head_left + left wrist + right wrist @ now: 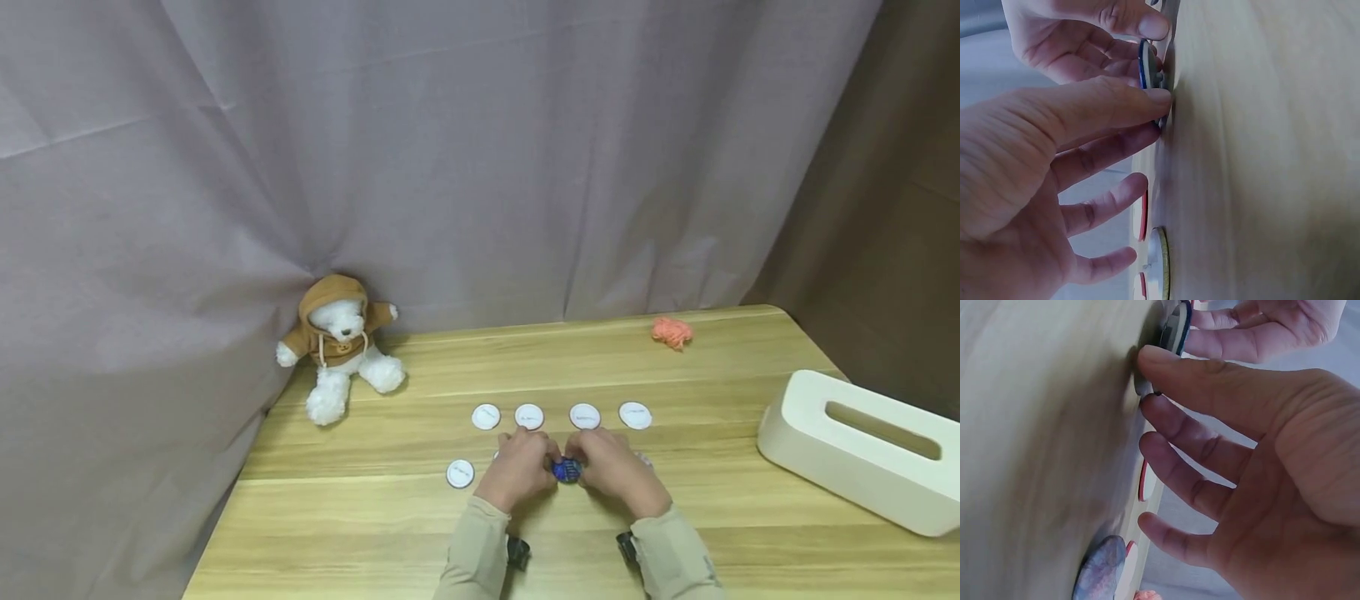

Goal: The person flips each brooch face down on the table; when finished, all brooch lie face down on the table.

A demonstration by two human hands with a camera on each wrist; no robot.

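A small round blue patterned disc (567, 471) stands tilted between the two hands, just above the table. My left hand (519, 468) pinches its left side between thumb and forefinger, with the other fingers spread loosely. From the other side my right hand (611, 468) pinches the disc, thumb on the near face. In the left wrist view the disc (1145, 65) shows edge-on with a dark rim and pale back. Beyond the hands lies a row of white discs (585, 416) with handwriting. Another white disc (460, 474) lies left of my left hand.
At the back left a white teddy bear (339, 342) in a brown hoodie sits on the wooden table (360, 517). A coral-coloured crumpled bundle (672, 332) lies near the back edge. To the right stands a cream tissue box (862, 450). A grey curtain (480, 167) hangs behind.
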